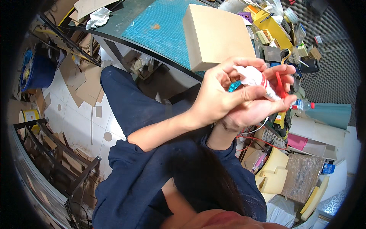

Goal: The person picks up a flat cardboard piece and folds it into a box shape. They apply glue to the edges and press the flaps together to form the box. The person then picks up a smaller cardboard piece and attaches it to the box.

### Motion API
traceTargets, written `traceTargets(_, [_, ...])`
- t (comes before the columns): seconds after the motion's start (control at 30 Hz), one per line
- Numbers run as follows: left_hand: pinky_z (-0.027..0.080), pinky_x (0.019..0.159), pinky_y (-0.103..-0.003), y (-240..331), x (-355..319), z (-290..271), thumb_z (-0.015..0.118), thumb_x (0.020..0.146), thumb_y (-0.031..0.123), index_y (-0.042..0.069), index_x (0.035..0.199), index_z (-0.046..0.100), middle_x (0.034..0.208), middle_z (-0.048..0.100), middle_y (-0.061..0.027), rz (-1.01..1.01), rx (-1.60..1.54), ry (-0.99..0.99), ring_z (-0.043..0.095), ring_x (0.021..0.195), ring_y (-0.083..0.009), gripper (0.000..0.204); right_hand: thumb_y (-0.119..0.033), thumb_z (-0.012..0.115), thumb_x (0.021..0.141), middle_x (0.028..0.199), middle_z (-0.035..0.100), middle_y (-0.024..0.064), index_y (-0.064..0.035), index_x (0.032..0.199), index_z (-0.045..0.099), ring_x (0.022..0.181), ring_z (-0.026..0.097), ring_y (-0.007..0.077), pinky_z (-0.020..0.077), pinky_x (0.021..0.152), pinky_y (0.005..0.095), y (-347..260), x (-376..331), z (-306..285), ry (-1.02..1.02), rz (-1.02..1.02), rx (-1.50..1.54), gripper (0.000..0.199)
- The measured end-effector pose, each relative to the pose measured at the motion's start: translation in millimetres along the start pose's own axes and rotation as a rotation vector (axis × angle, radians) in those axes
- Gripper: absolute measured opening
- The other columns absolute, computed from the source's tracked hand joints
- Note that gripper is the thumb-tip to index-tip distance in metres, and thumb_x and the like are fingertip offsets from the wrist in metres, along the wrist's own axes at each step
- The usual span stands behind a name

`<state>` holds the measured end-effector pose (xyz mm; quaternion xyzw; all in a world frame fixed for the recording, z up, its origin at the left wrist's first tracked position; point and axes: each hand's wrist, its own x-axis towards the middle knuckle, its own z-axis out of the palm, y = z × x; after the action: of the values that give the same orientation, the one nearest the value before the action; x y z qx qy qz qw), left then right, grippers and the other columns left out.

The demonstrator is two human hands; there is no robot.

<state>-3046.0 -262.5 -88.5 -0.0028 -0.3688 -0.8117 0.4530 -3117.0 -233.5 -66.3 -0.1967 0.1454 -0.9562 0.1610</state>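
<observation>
My left hand (pixel 215 89) and my right hand (pixel 247 113) are together in front of me, above my lap and close to the table's near edge. Between them lies a small white bottle (pixel 271 92) with red bands and a ridged white section. Its left end looks like crumpled or torn white material. My left thumb presses along its side, with the fingers curled round the far side. From below, my right palm supports it, fingers curled up. A thin red piece (pixel 280 84) sticks up by my right fingers; I cannot tell whether it joins the bottle.
Just beyond my hands, a closed cardboard box (pixel 221 36) stands on the green cutting mat (pixel 152 32). Clutter crowds the table's right side, including a plastic bottle with a red cap (pixel 304 105). A metal rack (pixel 57 156) and cardboard scraps (pixel 85 86) are at left.
</observation>
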Motion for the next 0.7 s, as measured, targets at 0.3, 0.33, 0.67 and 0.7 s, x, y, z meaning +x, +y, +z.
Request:
traceTargets(0.3, [0.056, 0.091, -0.027, -11, -4, -8, 0.079, 0.092, 0.024, -0.002, 0.124, 0.063, 0.111, 0.072, -0.0081, -0.133, -0.306, 0.126, 0.068, 0.101, -0.0119, 0.044, -0.054, 0.055, 0.103, 0.088, 0.06, -0.0008, -0.0143, 0.085, 0.051, 0.106, 0.064, 0.0197, 0.0544, 0.097, 0.0367, 16, -7, 4, -0.038, -0.224, -0.232, 0.044])
traceTargets(0.33, [0.054, 0.097, -0.029, -10, -5, -10, 0.081, 0.091, 0.022, -0.002, 0.126, 0.061, 0.117, 0.07, -0.0106, -0.165, -0.301, 0.139, 0.066, 0.108, -0.0136, 0.046, -0.053, 0.056, 0.103, 0.087, 0.06, -0.0007, -0.0139, 0.085, 0.052, 0.106, 0.064, 0.0204, 0.0539, 0.099, 0.0367, 16, -5, 4, -0.016, -0.186, -0.2, 0.043])
traceTargets(0.67, [0.034, 0.119, -0.044, -9, -15, -98, 0.087, 0.077, 0.014, -0.001, 0.146, 0.036, 0.147, 0.043, -0.0183, 0.486, 1.044, 0.175, 0.046, 0.138, -0.03, 0.087, -0.042, 0.051, 0.107, 0.061, 0.053, -0.0003, -0.0164, 0.076, 0.051, 0.061, 0.055, 0.0151, 0.0547, 0.07, 0.0323, 29, 48, -29, -0.223, 0.06, -0.142, 0.04])
traceTargets(0.7, [0.033, 0.121, -0.046, -8, -6, -109, 0.09, 0.075, 0.018, 0.0, 0.15, 0.034, 0.154, 0.039, -0.0198, 0.451, 1.129, 0.134, 0.041, 0.144, -0.032, 0.095, -0.041, 0.051, 0.106, 0.06, 0.051, 0.0, -0.0155, 0.076, 0.05, 0.059, 0.053, 0.0145, 0.0534, 0.064, 0.0318, 35, 49, -32, -0.25, 0.086, -0.109, 0.039])
